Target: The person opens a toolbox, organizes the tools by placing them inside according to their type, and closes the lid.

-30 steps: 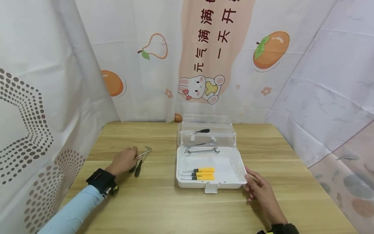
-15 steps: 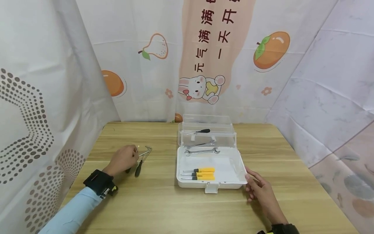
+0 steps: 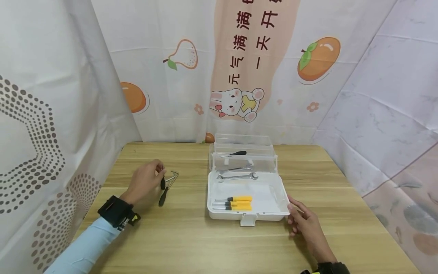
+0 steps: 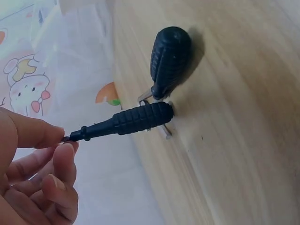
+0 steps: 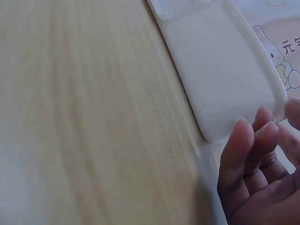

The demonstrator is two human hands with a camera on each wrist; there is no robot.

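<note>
My left hand (image 3: 145, 180) pinches a black-handled screwdriver (image 4: 140, 119) by the shaft close to its handle. The handle hangs downward over the table in the head view. Beneath it lies a second black-handled screwdriver (image 3: 163, 198), beside L-shaped hex keys (image 3: 175, 176). At the right side of an open white toolbox (image 3: 226, 215), my right hand (image 3: 304, 220) holds the wall near the front corner with thumb and fingertips. Inside are several yellow-handled screwdrivers (image 3: 239, 203) and a double open-ended wrench (image 3: 237, 177). The left fingers hide the held screwdriver's tip.
The toolbox's clear lid (image 3: 246, 150) is folded back toward the curtain (image 3: 184, 95). Another black-handled screwdriver (image 3: 237, 153) shows by the lid. A latch (image 3: 248, 220) hangs at the box front. Bare wood table (image 3: 188, 239) lies between the hands.
My left hand has lifted a black-handled screwdriver off the table and turned it so the handle hangs down. The right hand and the toolbox have stayed in place.
</note>
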